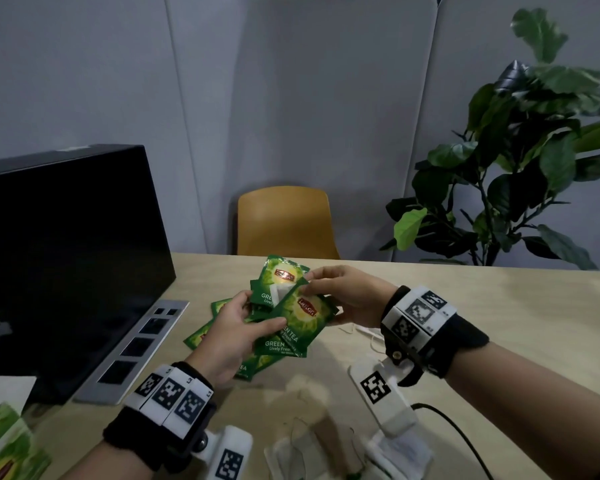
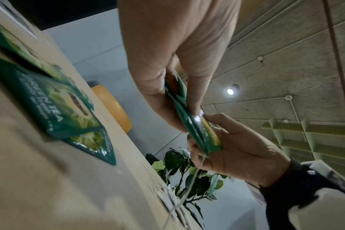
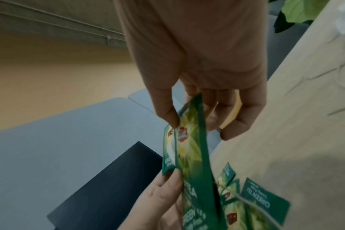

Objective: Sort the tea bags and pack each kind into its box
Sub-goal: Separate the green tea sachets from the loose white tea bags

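Above the table my left hand [image 1: 257,314] grips a fanned stack of green tea sachets [image 1: 282,282], thumb on top. My right hand [image 1: 309,282] pinches the upper corner of the top sachet [image 1: 303,311] of that stack. The left wrist view shows the left hand [image 2: 183,118] and the right hand [image 2: 226,147] both holding the sachets [image 2: 199,133] edge-on. From the right wrist, the right hand [image 3: 191,121] pinches the sachet [image 3: 191,149] with my left thumb below it. More green sachets [image 1: 201,336] lie on the table under the hands. A green tea box [image 1: 4,445] shows at the bottom left.
White unwrapped tea bags [image 1: 291,452] with strings lie at the near table edge. A large black box [image 1: 66,254] stands at the left with a grey strip [image 1: 136,348] beside it. A black cable [image 1: 458,434] runs at the right. A yellow chair [image 1: 284,223] and a plant [image 1: 516,168] stand beyond.
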Available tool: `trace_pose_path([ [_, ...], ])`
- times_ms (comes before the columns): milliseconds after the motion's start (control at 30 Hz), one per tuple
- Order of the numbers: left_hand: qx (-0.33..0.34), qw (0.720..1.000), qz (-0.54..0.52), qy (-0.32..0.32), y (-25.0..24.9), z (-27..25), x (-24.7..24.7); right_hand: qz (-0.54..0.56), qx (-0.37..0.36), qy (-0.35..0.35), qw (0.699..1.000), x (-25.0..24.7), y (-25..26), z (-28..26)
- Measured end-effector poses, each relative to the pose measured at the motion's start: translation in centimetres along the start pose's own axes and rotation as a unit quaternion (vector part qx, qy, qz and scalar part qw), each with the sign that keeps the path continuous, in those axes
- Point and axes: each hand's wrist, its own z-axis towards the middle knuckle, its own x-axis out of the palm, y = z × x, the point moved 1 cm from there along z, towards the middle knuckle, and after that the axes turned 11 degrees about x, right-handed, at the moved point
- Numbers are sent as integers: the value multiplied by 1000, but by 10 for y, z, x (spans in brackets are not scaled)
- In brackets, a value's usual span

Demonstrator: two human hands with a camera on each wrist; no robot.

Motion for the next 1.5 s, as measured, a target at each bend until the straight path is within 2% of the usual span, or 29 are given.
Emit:
trace_pose_path([
  [167, 33, 998, 51, 8, -2, -1, 0, -86, -12, -46, 995, 5, 8, 3],
  [267, 46, 996, 79, 17, -5, -2, 0, -139, -11, -45, 989, 6, 11, 5],
  [433, 23, 1000, 17, -8, -8, 0, -3, -89, -51, -26, 994, 5, 9, 5],
  [533, 4, 999, -29, -22, -10, 1, -2, -76, -87, -44, 992, 5, 7, 5],
  [667, -31, 999, -39, -17, -10, 1, -2, -96, -123, -79, 985, 4, 5, 12],
  [800, -81, 995, -40, -36, -5, 4, -14, -55, -71, -116, 989, -20, 1, 16],
  [967, -101, 987, 112, -53, -3, 15, -43, -27, 16, -233, 972, -95, -22, 18],
  [1033, -89, 972, 215, -38, -3, 23, -51, -123, 46, -262, 956, -119, -33, 17],
  [1067, -87, 955, 285, -10, -4, 26, -54, -198, 54, -279, 938, -128, -38, 17],
  [1100, -92, 927, 363, 31, -7, 28, -55, -262, 49, -299, 916, -134, -42, 17],
  [1133, -103, 885, 448, 75, -10, 29, -56, -303, 32, -313, 900, -136, -45, 14],
  [1167, -106, 831, 535, 108, -13, 30, -56, -323, 5, -314, 893, -135, -47, 9],
  [1233, -64, 723, 674, 139, -18, 26, -50, -329, -55, -272, 902, -122, -53, -6],
  [1267, -23, 695, 704, 145, -19, 20, -44, -349, -68, -225, 907, -112, -57, -16],
  [1300, 23, 690, 706, 157, -20, 12, -36, -392, -67, -161, 903, -101, -62, -26],
  [1333, 63, 699, 688, 184, -21, 2, -27, -445, -49, -82, 890, -89, -68, -37],
  [1400, 85, 739, 603, 290, -22, -22, -7, -522, 13, 73, 850, -66, -82, -56],
  [1433, 59, 750, 552, 360, -22, -35, 1, -542, 32, 114, 832, -59, -88, -62],
  [1467, 14, 750, 507, 425, -20, -47, 8, -553, 38, 127, 823, -53, -93, -68],
  [1500, -28, 734, 483, 476, -16, -56, 12, -556, 31, 125, 822, -49, -96, -72],
])
